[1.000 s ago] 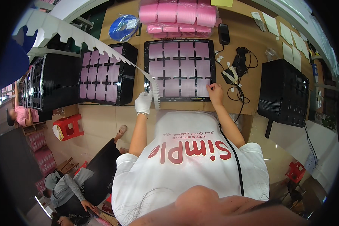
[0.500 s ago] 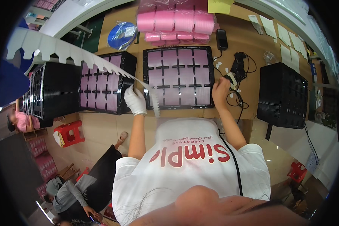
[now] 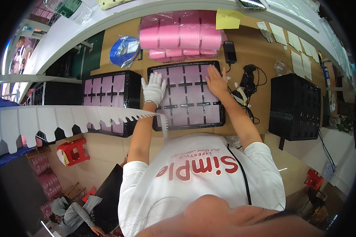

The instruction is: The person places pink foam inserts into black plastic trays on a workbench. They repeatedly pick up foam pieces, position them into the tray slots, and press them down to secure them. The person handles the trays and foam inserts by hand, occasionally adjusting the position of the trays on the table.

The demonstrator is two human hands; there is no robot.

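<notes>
In front of me a black-framed tray (image 3: 203, 124) with black crosses holds lilac sheets (image 3: 186, 94) in its several compartments. My left hand (image 3: 154, 87), in a white glove, lies flat along its left side with the fingers stretched away from me. Bare and also stretched out, my right hand (image 3: 216, 81) rests over the tray's far right part, thumb apart. Neither hand grips anything. A white toothed strip (image 3: 67, 118) crosses from the left, its narrow end hanging near the tray's lower left corner.
Left stands another lilac-filled black tray stack (image 3: 132, 94); a black stack (image 3: 294, 106) stands right. Pink wrapped rolls (image 3: 180, 35), a blue roll (image 3: 124, 51) and a black adapter (image 3: 230, 52) lie behind. Cables (image 3: 252, 85) coil at right. A seated person (image 3: 77, 215) is at lower left.
My left hand has moved from between the stacks onto the middle tray's left side. My right hand has come from beside the cables onto the tray. The view has shifted.
</notes>
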